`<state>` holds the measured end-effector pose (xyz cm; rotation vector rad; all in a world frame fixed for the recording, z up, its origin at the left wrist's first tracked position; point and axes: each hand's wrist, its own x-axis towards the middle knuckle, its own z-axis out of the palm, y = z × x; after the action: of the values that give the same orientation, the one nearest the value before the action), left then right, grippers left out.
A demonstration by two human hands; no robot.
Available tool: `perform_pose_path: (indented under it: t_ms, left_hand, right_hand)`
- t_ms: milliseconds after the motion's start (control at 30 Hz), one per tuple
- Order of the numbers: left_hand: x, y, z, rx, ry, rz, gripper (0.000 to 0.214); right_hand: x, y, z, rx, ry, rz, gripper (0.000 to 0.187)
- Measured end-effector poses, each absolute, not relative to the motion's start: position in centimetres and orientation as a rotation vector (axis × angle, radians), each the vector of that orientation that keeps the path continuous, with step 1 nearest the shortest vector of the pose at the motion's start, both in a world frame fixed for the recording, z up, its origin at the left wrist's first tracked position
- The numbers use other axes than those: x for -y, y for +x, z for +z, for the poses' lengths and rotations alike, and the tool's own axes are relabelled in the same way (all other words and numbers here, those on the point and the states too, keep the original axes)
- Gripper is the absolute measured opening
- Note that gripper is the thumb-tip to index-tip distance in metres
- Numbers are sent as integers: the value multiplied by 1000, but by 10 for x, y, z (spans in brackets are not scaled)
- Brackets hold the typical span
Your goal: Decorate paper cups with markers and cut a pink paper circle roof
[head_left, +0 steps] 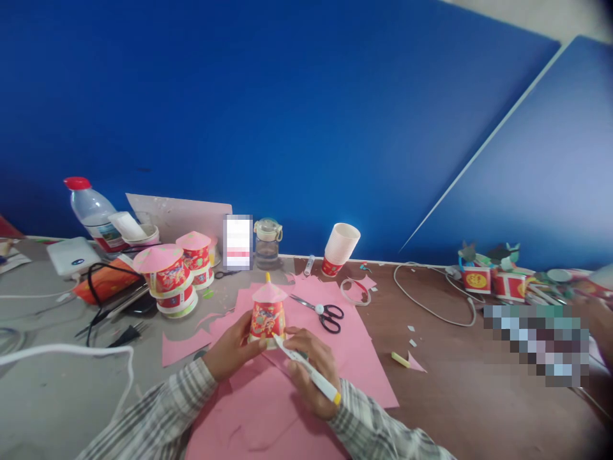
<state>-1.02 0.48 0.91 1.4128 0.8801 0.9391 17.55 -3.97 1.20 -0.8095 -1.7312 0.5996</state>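
Observation:
My left hand (235, 342) is closed around the left side of a red patterned paper cup (266, 319), which stands upside down under a pink paper cone roof with a yellow tip. In my right hand (313, 370) is a white marker (313, 377) with a yellow end, its tip at the lower rim of the cup. My right fingertips are by the cup's right side; whether they touch it I cannot tell. Pink paper sheets (345, 370) lie beneath both hands. Black-handled scissors (323, 312) rest on the paper just right of the cup.
Cone-roofed cups (167, 281) stand at left, near a red-capped bottle (90, 214) and cables. Behind are a lidded glass jar (267, 246) and stacked paper cups (341, 249). At right are a yellow stick (400, 360), a white cable (433, 313) and another person's hand (598, 326).

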Motion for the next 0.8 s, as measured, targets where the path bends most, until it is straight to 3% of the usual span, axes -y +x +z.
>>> perform_pose_path:
  t_ms: [800]
  left_hand:
    - [-5,-11,10,-871,1431,929,44]
  right_hand:
    - [33,173,13,1702,-884,588,21]
